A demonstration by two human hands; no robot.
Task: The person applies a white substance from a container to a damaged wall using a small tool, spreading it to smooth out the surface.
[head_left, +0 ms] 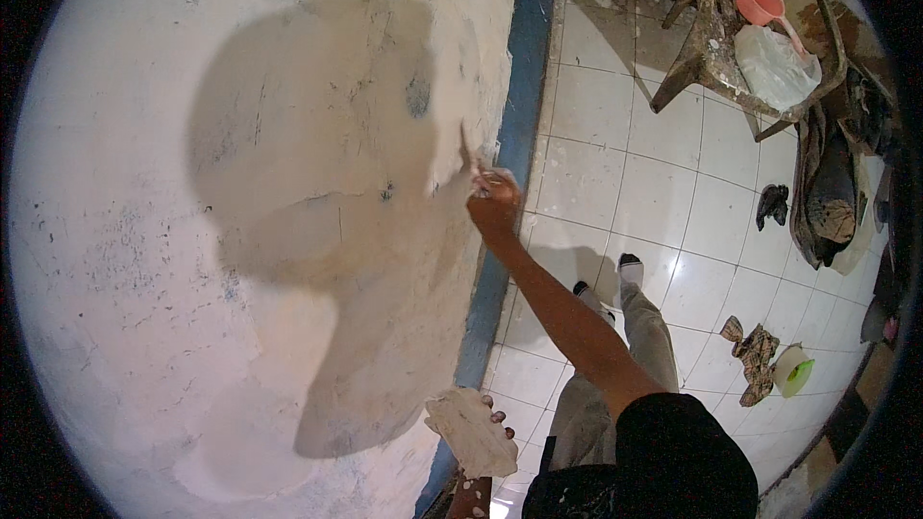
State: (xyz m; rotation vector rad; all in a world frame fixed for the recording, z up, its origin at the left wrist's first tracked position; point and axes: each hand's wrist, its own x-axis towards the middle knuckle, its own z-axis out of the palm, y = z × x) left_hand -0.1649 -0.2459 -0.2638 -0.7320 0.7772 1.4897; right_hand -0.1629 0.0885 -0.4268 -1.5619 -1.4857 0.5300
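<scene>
My right arm reaches out to a wall [125,317] of patchy, pale plaster. The fingers of my right hand [495,194] are closed around a putty knife [467,146]. Its thin blade is at the wall surface, close to the blue painted band [524,67]; whether it touches is hard to tell. Lower down, my left hand [499,419] grips a flat board smeared with cream putty [471,432]. Most of that hand is hidden beneath the board, with only some fingertips showing at its edge. White smears cover parts of both hands.
A worn chair [716,58] stands at upper right, bearing a pink dipper [760,0] and a plastic bag [774,67]. On the white tiled floor [663,183] lie a black cloth [772,207], a patterned cloth [758,360] and a green-and-white container [793,372]. My feet are beside the wall.
</scene>
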